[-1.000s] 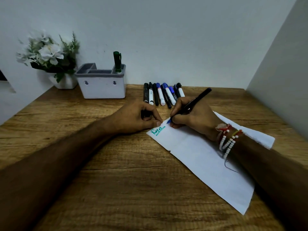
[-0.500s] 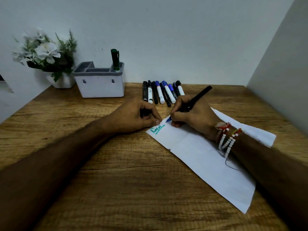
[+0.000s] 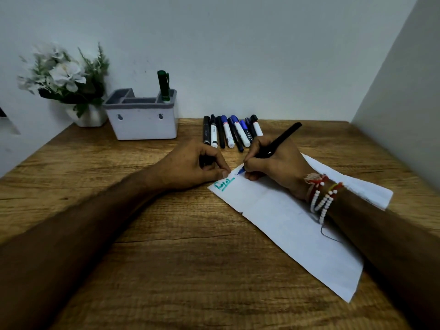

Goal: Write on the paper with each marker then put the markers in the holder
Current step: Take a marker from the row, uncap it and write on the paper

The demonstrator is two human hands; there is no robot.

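Note:
A white sheet of paper [image 3: 285, 220] lies slanted on the wooden desk, with a teal word [image 3: 223, 184] near its top-left corner. My right hand [image 3: 273, 163] grips a black marker [image 3: 281, 139] whose blue tip touches the paper just right of that word. My left hand [image 3: 195, 165] is curled around a small dark object, probably the marker's cap, with its thumb pressing the paper's corner. Several markers [image 3: 231, 132] lie in a row at the back of the desk. A white holder [image 3: 142, 122] with a grey rim holds one green marker [image 3: 163, 85] in its right compartment.
A pot of white flowers [image 3: 69, 82] stands at the back left beside the holder. Walls close the desk at the back and on the right. Beaded bracelets [image 3: 321, 198] circle my right wrist.
The marker tip has shifted slightly on the paper beside the teal word. My left hand stays on the corner. The view has tilted a little.

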